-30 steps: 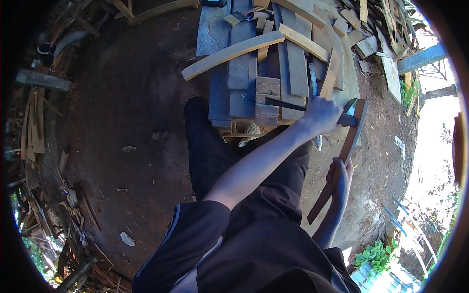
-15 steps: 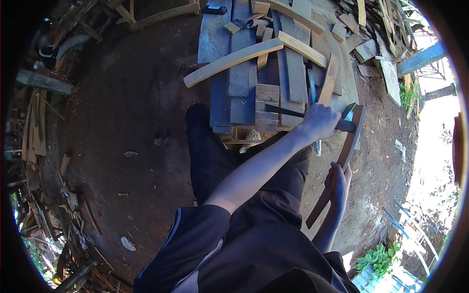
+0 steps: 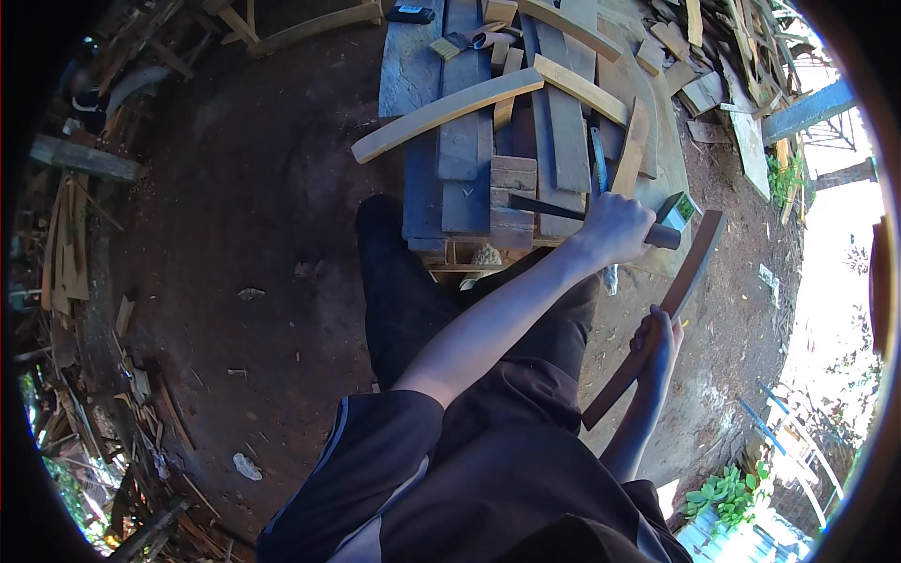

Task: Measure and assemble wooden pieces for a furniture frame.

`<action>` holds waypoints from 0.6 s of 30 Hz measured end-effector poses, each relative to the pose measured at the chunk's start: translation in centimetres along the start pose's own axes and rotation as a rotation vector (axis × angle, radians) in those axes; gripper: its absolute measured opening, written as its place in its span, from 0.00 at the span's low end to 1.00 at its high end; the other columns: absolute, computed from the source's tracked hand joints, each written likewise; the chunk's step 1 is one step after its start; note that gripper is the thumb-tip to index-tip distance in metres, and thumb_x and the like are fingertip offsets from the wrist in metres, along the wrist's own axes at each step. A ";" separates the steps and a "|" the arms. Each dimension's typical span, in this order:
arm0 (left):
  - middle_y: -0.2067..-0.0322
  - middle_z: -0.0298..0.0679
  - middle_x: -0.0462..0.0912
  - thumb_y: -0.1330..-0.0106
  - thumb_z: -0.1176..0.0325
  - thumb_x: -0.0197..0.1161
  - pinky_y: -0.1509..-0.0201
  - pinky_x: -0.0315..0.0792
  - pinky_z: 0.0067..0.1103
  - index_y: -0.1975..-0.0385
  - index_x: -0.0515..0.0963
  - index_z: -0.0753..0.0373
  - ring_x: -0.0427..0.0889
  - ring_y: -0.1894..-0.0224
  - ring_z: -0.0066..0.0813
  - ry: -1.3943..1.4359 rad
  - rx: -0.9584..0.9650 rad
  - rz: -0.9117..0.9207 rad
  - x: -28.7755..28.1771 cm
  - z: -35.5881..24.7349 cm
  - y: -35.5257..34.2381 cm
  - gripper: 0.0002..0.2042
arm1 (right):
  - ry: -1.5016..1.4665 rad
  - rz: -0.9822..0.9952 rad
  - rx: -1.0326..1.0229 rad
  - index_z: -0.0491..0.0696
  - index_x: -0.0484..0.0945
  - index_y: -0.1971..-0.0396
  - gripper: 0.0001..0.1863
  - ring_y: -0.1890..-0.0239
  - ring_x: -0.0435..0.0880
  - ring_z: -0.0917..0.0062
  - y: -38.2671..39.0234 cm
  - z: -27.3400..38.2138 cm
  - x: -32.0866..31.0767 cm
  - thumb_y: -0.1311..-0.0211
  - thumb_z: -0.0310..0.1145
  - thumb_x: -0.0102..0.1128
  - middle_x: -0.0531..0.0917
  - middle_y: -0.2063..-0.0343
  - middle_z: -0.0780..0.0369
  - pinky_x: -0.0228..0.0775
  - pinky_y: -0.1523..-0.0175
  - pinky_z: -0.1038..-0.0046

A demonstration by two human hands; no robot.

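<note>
My left hand [image 3: 618, 229], at the right front corner of the plank-covered bench [image 3: 466, 206], is closed around a tool. Its dark round handle [image 3: 664, 236] pokes out to the right of my fist, and a long, flat dark blade [image 3: 546, 208] reaches left past a wooden block [image 3: 513, 174]. Lower and farther right, my right hand [image 3: 660, 340] grips a slightly curved brown wood strip [image 3: 697, 253] near its middle. The strip slants from lower left to upper right, its upper end apart from the handle. Just beyond my left fist is a small box-like thing [image 3: 677, 208] with a shiny greenish face.
Curved light wood pieces [image 3: 450, 114] lie across the bench planks. A paintbrush [image 3: 450, 45] and a small black device [image 3: 410, 15] are at its far end. A blue-grey saw-like blade [image 3: 598, 159] lies on the right. Wood scraps [image 3: 704, 94] heap at the far right.
The wood strip has swung its upper end right, away from the tool handle, and my right hand has shifted slightly up and right with it. My left hand stays almost in place.
</note>
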State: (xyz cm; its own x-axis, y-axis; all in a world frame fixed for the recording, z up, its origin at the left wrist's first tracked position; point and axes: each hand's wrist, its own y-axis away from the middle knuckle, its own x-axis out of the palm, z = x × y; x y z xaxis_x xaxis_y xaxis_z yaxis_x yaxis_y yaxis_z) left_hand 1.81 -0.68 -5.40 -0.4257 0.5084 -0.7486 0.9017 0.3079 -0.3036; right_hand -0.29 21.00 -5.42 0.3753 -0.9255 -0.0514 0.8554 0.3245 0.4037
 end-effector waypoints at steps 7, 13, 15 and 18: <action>0.78 0.43 0.84 0.50 0.60 0.70 0.63 0.79 0.33 0.72 0.82 0.59 0.86 0.71 0.41 -0.017 -0.002 0.001 0.1 0.0 0.1 0.11 | 0.025 -0.027 -0.009 0.49 0.67 0.71 0.08 0.91 0.67 0.82 -0.3 -0.1 -1.3 0.38 0.31 0.58 0.70 0.83 0.66 0.59 0.87 0.79; 0.78 0.43 0.84 0.50 0.60 0.70 0.63 0.79 0.33 0.72 0.83 0.59 0.86 0.71 0.41 0.000 -0.006 0.003 0.0 -0.1 0.2 0.11 | 0.037 -0.004 0.012 0.48 0.67 0.69 0.09 0.90 0.68 0.82 0.1 0.4 -1.2 0.38 0.32 0.59 0.71 0.82 0.66 0.61 0.86 0.80; 0.78 0.44 0.84 0.50 0.60 0.70 0.63 0.79 0.33 0.72 0.83 0.59 0.86 0.71 0.41 0.009 -0.008 0.005 0.0 -0.1 0.1 0.11 | 0.045 0.053 -0.013 0.47 0.68 0.65 0.09 0.89 0.70 0.82 0.5 0.7 -1.2 0.38 0.32 0.59 0.71 0.81 0.66 0.63 0.85 0.80; 0.78 0.44 0.84 0.50 0.60 0.70 0.62 0.79 0.33 0.72 0.82 0.59 0.86 0.70 0.41 0.016 -0.012 0.008 0.0 0.1 0.0 0.11 | 0.055 0.095 -0.010 0.46 0.68 0.61 0.11 0.88 0.71 0.82 1.1 1.7 -0.7 0.38 0.32 0.59 0.72 0.80 0.66 0.64 0.84 0.80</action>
State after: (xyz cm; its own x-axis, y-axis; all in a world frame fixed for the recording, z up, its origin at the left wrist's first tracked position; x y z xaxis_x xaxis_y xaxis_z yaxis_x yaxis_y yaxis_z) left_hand 1.85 -0.73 -5.51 -0.4197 0.5240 -0.7411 0.9042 0.3130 -0.2907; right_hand -0.15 21.67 -3.42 0.4733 -0.8786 -0.0633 0.8187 0.4122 0.3998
